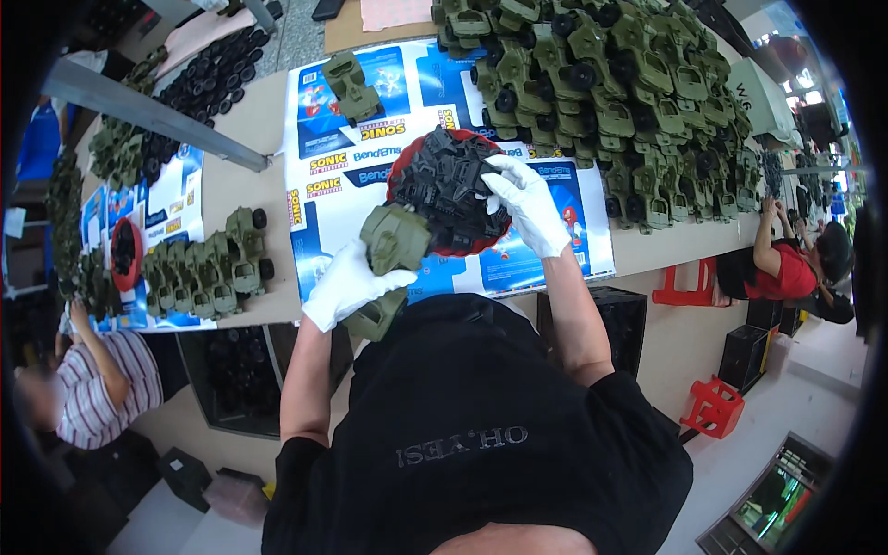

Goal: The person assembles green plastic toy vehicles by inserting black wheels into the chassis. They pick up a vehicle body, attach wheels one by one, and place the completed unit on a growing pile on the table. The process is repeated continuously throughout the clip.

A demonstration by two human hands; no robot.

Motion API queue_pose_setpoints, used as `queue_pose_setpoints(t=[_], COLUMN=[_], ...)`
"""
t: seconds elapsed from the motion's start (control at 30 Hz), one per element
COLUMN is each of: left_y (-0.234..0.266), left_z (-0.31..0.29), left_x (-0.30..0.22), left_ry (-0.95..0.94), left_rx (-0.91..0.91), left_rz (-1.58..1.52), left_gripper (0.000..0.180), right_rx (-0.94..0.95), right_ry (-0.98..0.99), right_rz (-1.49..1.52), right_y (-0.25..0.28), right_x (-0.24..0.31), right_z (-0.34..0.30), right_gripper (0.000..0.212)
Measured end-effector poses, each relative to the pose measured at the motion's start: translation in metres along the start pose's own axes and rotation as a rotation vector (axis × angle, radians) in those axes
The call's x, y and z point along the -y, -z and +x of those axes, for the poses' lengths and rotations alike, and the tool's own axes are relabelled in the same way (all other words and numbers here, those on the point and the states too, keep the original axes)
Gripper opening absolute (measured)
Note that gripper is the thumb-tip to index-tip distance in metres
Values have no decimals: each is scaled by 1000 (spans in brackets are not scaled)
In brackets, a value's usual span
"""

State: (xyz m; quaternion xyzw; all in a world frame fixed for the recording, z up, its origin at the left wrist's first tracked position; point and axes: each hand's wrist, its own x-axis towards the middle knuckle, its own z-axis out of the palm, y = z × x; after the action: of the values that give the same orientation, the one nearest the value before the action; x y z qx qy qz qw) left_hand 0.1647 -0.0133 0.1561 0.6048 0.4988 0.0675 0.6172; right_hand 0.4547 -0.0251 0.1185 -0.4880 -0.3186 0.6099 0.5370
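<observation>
My left hand (347, 285), in a white glove, grips an olive-green toy vehicle body (396, 239) just left of a red basin. A second olive-green piece (376, 314) shows below that hand, near my shirt; whether the hand touches it I cannot tell. Black plastic parts (442, 180) are heaped in the red basin (398, 169). Over the right side of this heap, my white-gloved right hand (525, 199) has its fingers closed on a black part, mostly hidden by the fingers. Beyond the basin one green toy vehicle (350, 88) lies alone on the printed sheet.
Many green toy vehicles (601, 83) are piled at the far right on the blue-and-white printed sheets (310, 176). A grey metal bar (157, 111) crosses the left side. Further left, a co-worker in a striped shirt (111, 388) sits by a row of green vehicles (208, 268). Red stools (712, 407) stand at right.
</observation>
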Motion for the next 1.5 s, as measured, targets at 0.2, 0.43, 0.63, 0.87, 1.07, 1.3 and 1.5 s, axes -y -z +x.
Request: queue_pose_setpoints(t=[0.2, 0.43, 0.63, 0.87, 1.07, 1.3, 1.5], left_y=[-14, -19, -29, -34, -35, -39, -40], left_z=[-3, 2, 3, -1, -3, -3, -5], left_x=[-27, -48, -68, -74, -76, -81, -81], left_ry=[-129, -73, -157, -89, -42, -25, -7], left_rx=[179, 333, 373, 346, 350, 343, 352], left_rz=[-112, -12, 184, 153, 72, 62, 76], left_gripper=[77, 78, 84, 84, 83, 84, 85], right_rx=[76, 311, 238, 142, 31, 45, 139], right_ry=[181, 278, -63, -129, -163, -63, 4], right_rz=[2, -100, -284, -204, -17, -61, -82], right_y=[-14, -5, -1, -28, -29, -23, -24], right_x=[13, 13, 41, 26, 16, 10, 17], right_z=[-32, -55, -43, -32, -38, -43, -54], right_gripper=[25, 19, 60, 75, 84, 75, 64])
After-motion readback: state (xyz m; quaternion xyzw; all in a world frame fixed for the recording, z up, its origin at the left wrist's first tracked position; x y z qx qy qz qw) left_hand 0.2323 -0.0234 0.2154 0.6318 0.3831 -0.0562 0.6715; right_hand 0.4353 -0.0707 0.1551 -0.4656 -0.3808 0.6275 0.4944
